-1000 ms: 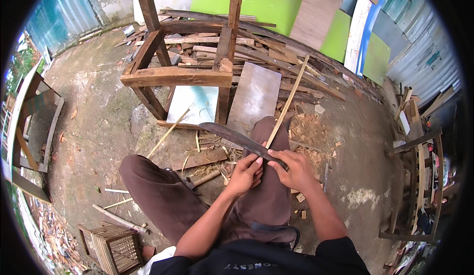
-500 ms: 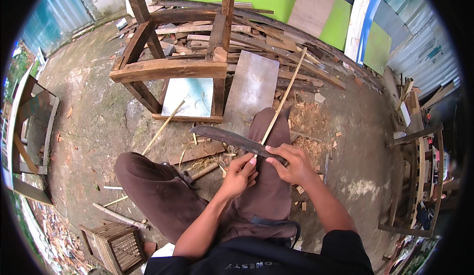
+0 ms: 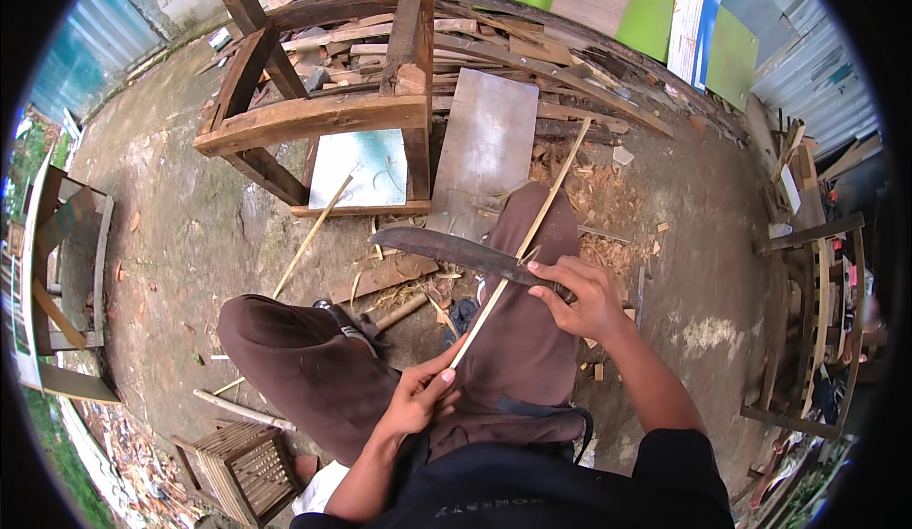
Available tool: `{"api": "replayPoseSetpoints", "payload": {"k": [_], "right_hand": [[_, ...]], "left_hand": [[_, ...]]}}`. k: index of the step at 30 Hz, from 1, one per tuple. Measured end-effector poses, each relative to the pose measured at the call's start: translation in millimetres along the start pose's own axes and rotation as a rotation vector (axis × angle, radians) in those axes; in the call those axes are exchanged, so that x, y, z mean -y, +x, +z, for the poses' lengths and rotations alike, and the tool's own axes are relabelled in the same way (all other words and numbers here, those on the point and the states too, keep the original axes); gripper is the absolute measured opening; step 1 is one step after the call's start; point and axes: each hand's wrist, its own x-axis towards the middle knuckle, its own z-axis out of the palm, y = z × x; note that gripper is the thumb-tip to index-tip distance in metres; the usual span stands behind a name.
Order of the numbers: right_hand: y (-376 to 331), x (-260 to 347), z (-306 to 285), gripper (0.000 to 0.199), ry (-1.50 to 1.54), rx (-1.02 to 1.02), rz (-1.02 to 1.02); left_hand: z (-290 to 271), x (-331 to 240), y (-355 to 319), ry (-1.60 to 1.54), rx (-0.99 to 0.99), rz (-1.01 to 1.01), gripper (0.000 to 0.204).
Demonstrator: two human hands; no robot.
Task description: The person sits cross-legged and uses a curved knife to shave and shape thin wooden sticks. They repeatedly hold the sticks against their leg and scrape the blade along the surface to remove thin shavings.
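A long, thin, pale strip of bamboo or wood (image 3: 553, 194) slants across my right thigh, with its far end past my knee. My left hand (image 3: 420, 398) is closed on the near end of this strip, close to my lap. In my right hand (image 3: 584, 298) is the grip of a large dark machete (image 3: 439, 247), whose handle is mostly hidden by the fingers. The blade points left and lies across the strip over my thigh. Small curled shavings show at the strip beside the blade, near my right thumb and forefinger.
A wooden frame (image 3: 313, 122) stands ahead, with scrap boards piled behind it and a flat grey panel (image 3: 486, 140) beside it. Another pale strip (image 3: 313, 235) leans near my left knee. A slatted wooden piece (image 3: 237, 467) lies lower left; wood chips (image 3: 603, 211) litter the ground right.
My left hand has drawn back toward my lap with the strip's near end, away from the blade. The machete stays across the strip, and shavings now stand up at its edge.
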Motion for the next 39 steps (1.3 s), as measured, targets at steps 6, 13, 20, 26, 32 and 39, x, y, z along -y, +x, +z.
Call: {"api": "replayPoseSetpoints", "payload": {"k": [6, 13, 20, 26, 32, 39], "right_hand": [[-0.8, -7.9, 2.7, 0.031, 0.117, -0.122, 0.048], [0.4, -0.1, 0.8, 0.03, 0.037, -0.058, 0.024], [-4.2, -26.2, 4.0, 0.025, 0.19, -0.219, 0.224], [-8.2, -37.6, 4.3, 0.024, 0.411, -0.27, 0.467], [-21.8, -30.6, 3.7, 0.028, 0.754, -0.507, 0.673], [-14.1, -2.7, -11.6, 0.025, 0.043, -0.454, 0.099]], "left_hand": [[-8.1, 2.8, -53.0, 0.063, -0.092, -0.034, 0.048], [-15.9, 1.8, -75.5, 0.079, -0.144, -0.073, 0.048], [-47.6, 23.8, -142.6, 0.195, -0.253, -0.139, 0.045], [-85.9, 64.0, -225.3, -0.1, -0.243, -0.082, 0.051], [-57.3, 13.7, -130.1, -0.194, -0.175, 0.093, 0.055], [5.6, -20.9, 44.6, 0.011, -0.005, 0.139, 0.049]]}}
